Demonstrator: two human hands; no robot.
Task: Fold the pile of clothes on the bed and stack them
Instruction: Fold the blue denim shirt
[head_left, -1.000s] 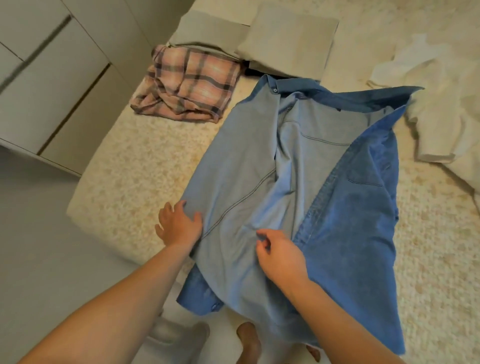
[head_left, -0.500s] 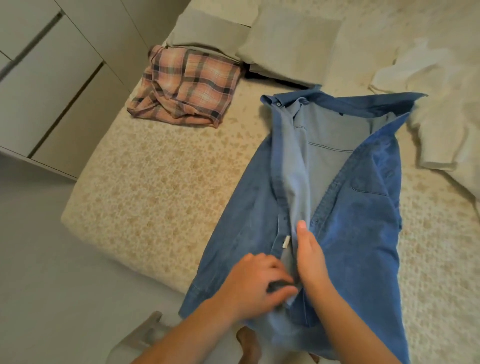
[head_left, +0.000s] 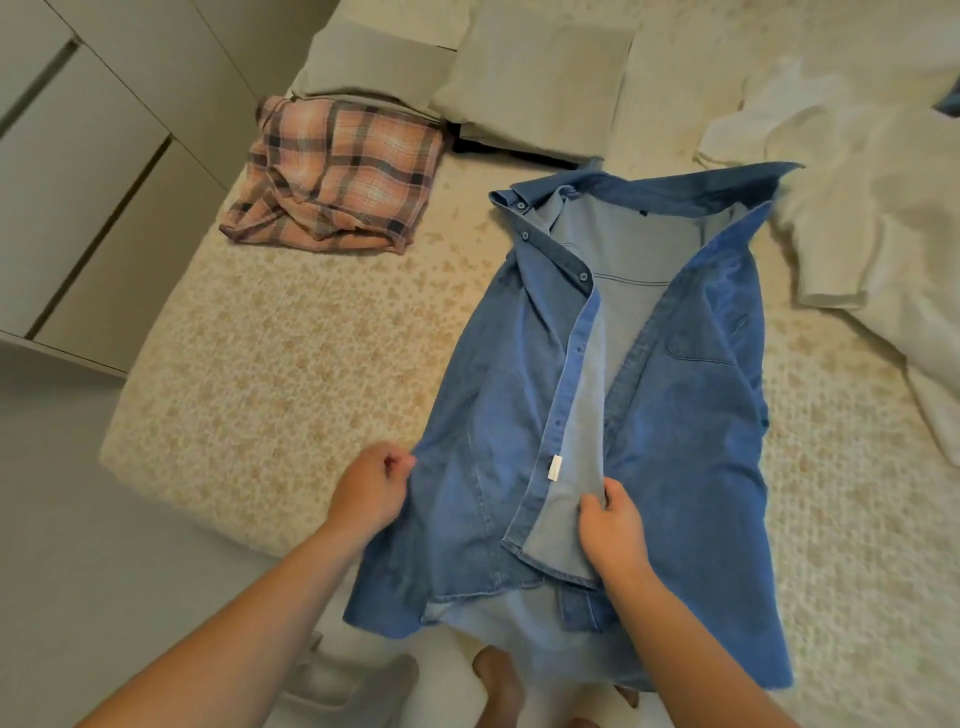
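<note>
A blue denim shirt (head_left: 680, 415) lies front up on the bed (head_left: 291, 374), its hem hanging over the near edge and its two front panels nearly meeting. My left hand (head_left: 371, 488) pinches the shirt's left side edge. My right hand (head_left: 608, 525) pinches the right front panel's edge near the hem. A pink plaid garment (head_left: 337, 176) lies crumpled at the far left of the bed. White clothes (head_left: 872, 228) are piled at the far right.
Two grey pillows (head_left: 535, 73) lie at the head of the bed. White cabinet doors (head_left: 78, 171) stand to the left across a strip of pale floor (head_left: 62, 519). A grey slipper (head_left: 343, 686) and my bare foot (head_left: 498, 686) show below the bed's edge.
The shirt's left front panel has been flipped over from spread open to closed, dark side up. My left hand moved out to the shirt's left edge; my right hand now pinches the right placket.
</note>
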